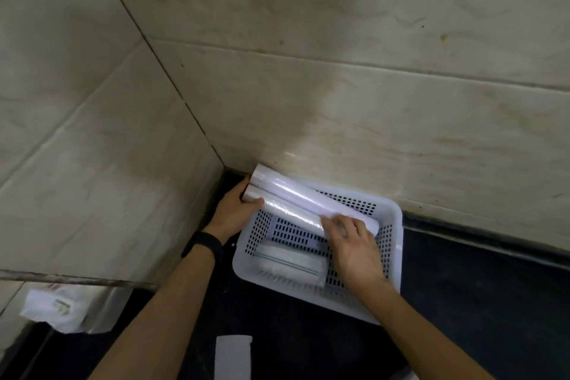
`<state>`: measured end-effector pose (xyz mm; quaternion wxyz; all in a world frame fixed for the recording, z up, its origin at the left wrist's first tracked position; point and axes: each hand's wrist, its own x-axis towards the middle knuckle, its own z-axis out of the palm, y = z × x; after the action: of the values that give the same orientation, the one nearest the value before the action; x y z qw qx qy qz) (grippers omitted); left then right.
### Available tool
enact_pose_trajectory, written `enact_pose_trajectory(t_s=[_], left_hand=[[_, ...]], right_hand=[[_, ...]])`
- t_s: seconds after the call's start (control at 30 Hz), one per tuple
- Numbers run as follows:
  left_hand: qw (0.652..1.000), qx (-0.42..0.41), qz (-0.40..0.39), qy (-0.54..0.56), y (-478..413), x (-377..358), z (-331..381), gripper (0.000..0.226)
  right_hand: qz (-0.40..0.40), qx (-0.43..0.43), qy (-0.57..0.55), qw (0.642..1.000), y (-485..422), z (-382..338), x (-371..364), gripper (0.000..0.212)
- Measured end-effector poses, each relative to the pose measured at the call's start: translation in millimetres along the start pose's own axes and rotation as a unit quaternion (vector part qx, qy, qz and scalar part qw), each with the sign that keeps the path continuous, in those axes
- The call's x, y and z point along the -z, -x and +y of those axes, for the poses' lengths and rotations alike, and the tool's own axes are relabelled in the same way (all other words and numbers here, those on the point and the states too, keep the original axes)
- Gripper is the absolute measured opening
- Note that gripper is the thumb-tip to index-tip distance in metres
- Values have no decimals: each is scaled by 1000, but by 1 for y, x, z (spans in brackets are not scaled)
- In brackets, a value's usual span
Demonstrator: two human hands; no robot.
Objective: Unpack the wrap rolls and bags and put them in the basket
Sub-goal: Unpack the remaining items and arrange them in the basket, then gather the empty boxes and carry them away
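Observation:
Two white wrap rolls point(296, 199) lie side by side, slanting across the top of the white perforated basket point(393, 225) in the corner. My left hand point(233, 211) grips their left ends, which stick out past the basket's rim. My right hand point(354, 241) holds their right ends with curled fingers, over the basket. Inside the basket, at its near side, lies a pale packet of bags point(290, 262).
The basket stands on a black counter point(478, 302) against tiled walls point(339, 86). A white strip of packaging point(233, 356) lies at the near edge. A crumpled white wrapper point(61, 307) sits at the lower left under a thin rod point(77, 281).

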<state>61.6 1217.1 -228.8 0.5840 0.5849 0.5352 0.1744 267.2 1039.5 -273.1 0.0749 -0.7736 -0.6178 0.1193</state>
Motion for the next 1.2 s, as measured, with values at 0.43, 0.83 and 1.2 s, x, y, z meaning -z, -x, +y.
enact_pose_trajectory(t_s=[0.43,0.83,1.2], left_hand=[[982,-68,89,-150,41,-16,1,63],[939,70,250,-226,246,-69,-147,82],[937,180,174,-242,322,-88,-187,99]], right_hand=[[-25,-95,-85,992,34,18,28,68],[-24,-213,-128,968,249,30,18,72],[-139,-290,6,947,313,15,-9,86]])
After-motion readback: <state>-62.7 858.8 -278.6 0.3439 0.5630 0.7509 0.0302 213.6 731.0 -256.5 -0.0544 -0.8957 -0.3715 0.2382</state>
